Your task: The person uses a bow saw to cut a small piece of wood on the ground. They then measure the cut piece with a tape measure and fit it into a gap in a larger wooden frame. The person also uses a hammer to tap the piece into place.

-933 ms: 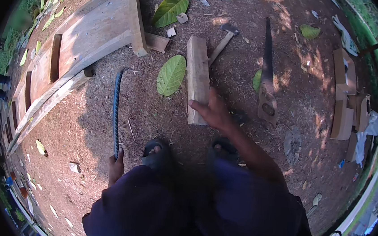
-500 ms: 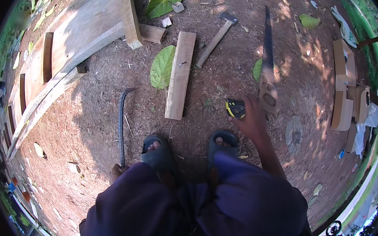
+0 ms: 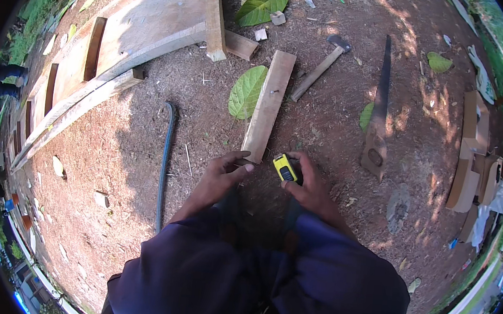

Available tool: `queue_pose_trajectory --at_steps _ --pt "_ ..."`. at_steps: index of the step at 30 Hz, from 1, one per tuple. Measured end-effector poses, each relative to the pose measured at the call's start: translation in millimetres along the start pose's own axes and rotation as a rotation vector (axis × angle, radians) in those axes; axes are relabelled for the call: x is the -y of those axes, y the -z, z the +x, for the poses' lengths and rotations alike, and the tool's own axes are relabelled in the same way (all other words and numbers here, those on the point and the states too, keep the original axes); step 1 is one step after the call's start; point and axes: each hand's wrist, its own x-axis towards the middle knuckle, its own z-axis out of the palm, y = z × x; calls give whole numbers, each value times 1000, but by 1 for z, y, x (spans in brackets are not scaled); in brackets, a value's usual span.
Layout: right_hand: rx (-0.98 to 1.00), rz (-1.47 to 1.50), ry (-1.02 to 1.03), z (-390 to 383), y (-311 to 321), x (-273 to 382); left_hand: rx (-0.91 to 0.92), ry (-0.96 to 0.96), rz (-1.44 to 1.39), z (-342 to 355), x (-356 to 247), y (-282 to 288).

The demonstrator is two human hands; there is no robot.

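My right hand (image 3: 309,189) is closed round a yellow and black tape measure (image 3: 285,168), held just right of the near end of a short wooden block (image 3: 269,108). My left hand (image 3: 221,179) is at that near end, thumb and fingers a little apart with nothing visible held between them; its fingertips overlap the block's corner, and I cannot tell whether they touch it. A nail-like piece of metal (image 3: 274,91) sits on the block's upper face. Left of my left hand a dark crowbar (image 3: 165,161) with a hooked end lies on the ground.
A hammer (image 3: 321,69) lies beyond the block, and a handsaw (image 3: 379,114) to the right. A large wooden frame with slats (image 3: 149,22) fills the upper left. Cardboard boxes (image 3: 463,181) stand at far right. A green leaf (image 3: 247,94) lies beside the block.
My left hand has left the crowbar's near end and come to the block. My right hand has brought the tape measure left and nearer, turning its yellow side up. The view has shifted.
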Motion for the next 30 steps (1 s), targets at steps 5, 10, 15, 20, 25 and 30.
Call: queue_pose_trajectory --at_steps 5,10,15,20,25,30 --pt "69 14 37 -6 -15 6 222 88 -109 37 14 -41" --pt "69 -78 40 -29 -14 -6 322 194 37 35 43 -47" --pt "260 72 -86 -37 -8 -4 344 183 204 35 32 -41" --pt "475 171 -395 -45 -7 -16 345 162 -23 84 -6 16" --pt "563 89 -343 -51 -8 -18 29 -161 -19 153 -77 71" --pt "558 208 -454 -35 -21 4 -187 -310 80 193 -90 48"
